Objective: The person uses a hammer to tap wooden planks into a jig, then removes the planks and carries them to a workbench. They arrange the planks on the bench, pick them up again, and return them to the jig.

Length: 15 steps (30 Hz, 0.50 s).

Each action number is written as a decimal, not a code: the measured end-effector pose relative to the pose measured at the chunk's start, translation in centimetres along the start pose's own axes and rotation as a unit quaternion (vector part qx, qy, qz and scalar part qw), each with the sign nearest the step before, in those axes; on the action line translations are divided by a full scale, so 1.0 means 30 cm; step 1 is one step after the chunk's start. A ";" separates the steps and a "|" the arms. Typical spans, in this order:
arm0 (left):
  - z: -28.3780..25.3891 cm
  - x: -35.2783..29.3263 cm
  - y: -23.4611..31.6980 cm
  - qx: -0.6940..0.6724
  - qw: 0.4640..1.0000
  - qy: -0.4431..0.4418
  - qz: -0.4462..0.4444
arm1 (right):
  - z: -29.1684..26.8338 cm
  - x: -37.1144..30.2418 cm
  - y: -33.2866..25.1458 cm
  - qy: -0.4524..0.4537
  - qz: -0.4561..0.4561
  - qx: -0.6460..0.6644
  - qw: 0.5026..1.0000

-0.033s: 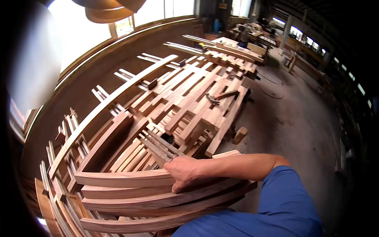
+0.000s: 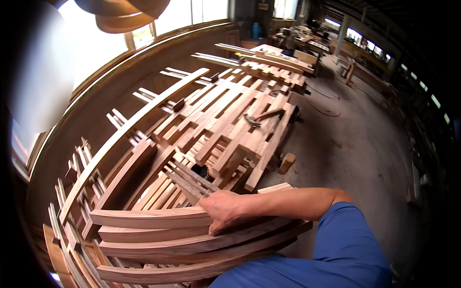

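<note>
smooth bare wooden slats (image 2: pixel 158 218), matt concrete floor (image 2: pixel 355 144)

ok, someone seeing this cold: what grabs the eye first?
The right hand pressed flat on a stack of long wooden planks at the bottom of the view. Behind it, a big spread of cut timber pieces fills the middle, with a hammer lying on top towards the right. A small wood block sits alone on the concrete floor.
</note>
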State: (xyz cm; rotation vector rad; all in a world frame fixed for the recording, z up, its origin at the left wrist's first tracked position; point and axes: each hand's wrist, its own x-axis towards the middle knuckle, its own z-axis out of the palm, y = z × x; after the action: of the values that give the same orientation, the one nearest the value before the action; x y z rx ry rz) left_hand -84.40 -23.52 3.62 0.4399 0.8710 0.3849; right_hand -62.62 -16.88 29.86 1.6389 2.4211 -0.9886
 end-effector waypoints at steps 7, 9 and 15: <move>0.306 0.127 -0.134 0.100 0.989 -0.065 -0.087 | 0.061 -0.479 0.251 0.111 0.078 0.043 0.990; 0.410 0.174 -0.196 0.123 0.984 -0.077 -0.104 | 0.098 -0.630 0.345 0.134 0.108 0.066 0.983; 0.804 0.310 -0.442 0.167 0.970 -0.099 -0.147 | 0.167 -1.159 0.668 0.179 0.191 0.103 0.960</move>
State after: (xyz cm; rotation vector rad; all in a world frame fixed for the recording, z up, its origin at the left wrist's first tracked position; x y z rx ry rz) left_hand -57.80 -35.22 4.44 0.6384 0.7917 -0.0825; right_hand -31.93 -43.24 29.74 2.4288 2.1053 -0.9705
